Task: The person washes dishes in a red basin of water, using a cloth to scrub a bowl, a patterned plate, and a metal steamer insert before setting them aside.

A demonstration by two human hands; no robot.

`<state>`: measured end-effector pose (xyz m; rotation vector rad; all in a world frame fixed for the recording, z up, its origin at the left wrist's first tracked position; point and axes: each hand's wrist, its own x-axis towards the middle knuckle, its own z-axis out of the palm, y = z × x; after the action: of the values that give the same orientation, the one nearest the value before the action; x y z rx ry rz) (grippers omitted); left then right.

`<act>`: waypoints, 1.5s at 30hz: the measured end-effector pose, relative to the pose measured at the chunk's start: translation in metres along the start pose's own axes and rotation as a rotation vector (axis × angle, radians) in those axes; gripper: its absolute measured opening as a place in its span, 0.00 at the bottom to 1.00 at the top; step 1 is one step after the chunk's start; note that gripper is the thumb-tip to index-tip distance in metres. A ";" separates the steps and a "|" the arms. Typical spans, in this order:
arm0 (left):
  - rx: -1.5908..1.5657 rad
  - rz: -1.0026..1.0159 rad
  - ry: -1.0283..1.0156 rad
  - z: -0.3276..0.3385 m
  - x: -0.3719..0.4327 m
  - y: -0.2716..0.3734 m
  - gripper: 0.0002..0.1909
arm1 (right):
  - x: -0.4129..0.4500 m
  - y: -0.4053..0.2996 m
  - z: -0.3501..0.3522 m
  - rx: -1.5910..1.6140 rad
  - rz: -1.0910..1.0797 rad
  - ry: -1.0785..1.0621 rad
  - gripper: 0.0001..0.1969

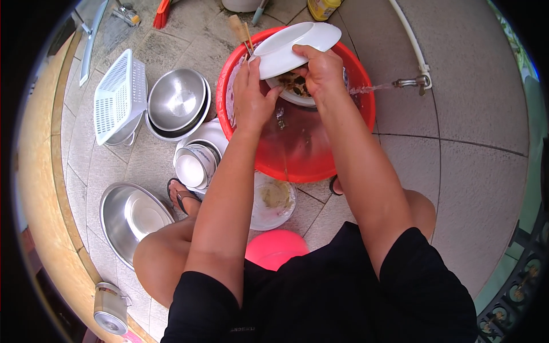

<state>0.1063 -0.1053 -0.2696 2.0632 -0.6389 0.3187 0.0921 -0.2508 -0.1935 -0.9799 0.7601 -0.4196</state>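
A white oval dish (pixel 300 49) is tilted over the far side of a red plastic basin (pixel 296 167). My right hand (pixel 324 73) grips its near rim, the thumb on top. At the dish's left end, my left hand (pixel 253 94) steadies it with the fingers against the rim and the thumb apart. Below the dish, another white dish (pixel 296 100) with dark food remains sits in the basin, partly hidden by my hands. A wooden-handled brush (pixel 238 28) leans at the basin's far left edge. Water runs into the basin from a metal tap (pixel 409 82) on the right.
Left of the basin are stainless steel bowls (pixel 178 100), a white plastic basket (pixel 116 103) and stacked white bowls (pixel 193 167). A large steel basin (pixel 141 214) lies beside my left knee. Between my feet stands a clear plastic tub (pixel 274 203) with residue. A yellow bottle (pixel 322 8) stands beyond.
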 end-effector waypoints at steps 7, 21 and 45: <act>0.055 0.011 0.264 -0.033 0.004 -0.004 0.18 | -0.053 0.006 0.064 -0.582 -0.437 -0.125 0.13; -1.070 -1.035 0.332 -0.079 -0.045 -0.076 0.20 | -0.139 0.084 -0.082 -1.109 -0.704 -0.093 0.07; -1.119 -1.420 0.630 -0.120 -0.072 -0.139 0.20 | -0.118 0.193 -0.191 -1.507 -0.148 -0.262 0.14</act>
<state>0.1259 0.0794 -0.3355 0.8221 0.8982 -0.2207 -0.1312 -0.1901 -0.3783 -2.4431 0.7014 0.2701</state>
